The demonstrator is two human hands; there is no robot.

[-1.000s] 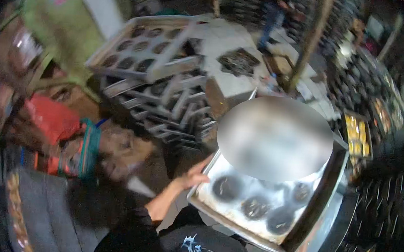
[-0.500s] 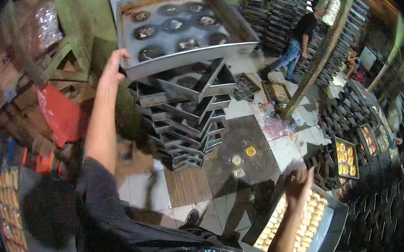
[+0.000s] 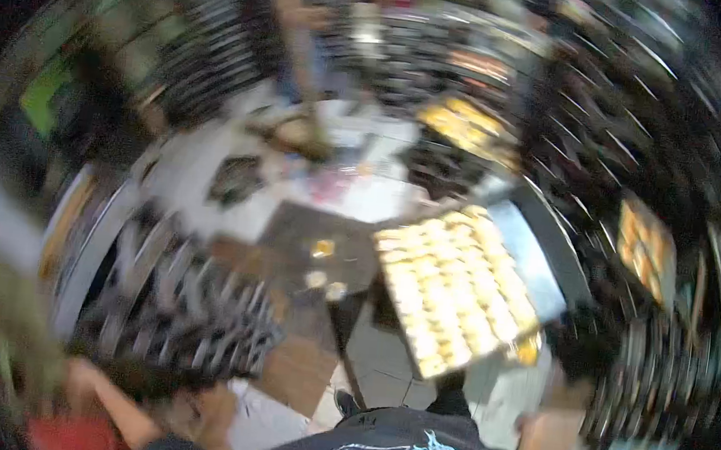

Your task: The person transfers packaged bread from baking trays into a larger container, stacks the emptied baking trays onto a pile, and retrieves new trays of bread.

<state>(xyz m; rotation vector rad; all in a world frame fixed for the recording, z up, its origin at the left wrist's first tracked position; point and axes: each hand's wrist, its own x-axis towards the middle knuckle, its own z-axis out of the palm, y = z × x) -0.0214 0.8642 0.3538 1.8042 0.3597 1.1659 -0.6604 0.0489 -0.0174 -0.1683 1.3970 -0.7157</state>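
Motion blur smears the whole view. My left hand is at the lower left, near the bottom end of a baking tray on a stack of metal baking trays. Its fingers are too smeared to show a grip. A blurred tan shape at the lower right may be my right hand or forearm; no fingers can be made out there. Ahead and to the right, a tray of pale dough pieces in rows sits beside a grey tray's bare inside.
Dark stacks of trays rise on the right, with a tray of browned pieces among them. A tray of yellow pieces lies farther back. A pole stands behind the tiled floor. Something red is at the lower left.
My view has swung to the right, so the tray stack and my left hand now appear lower left. The pale dough tray has shifted toward the middle. My raised right hand no longer shows clearly.
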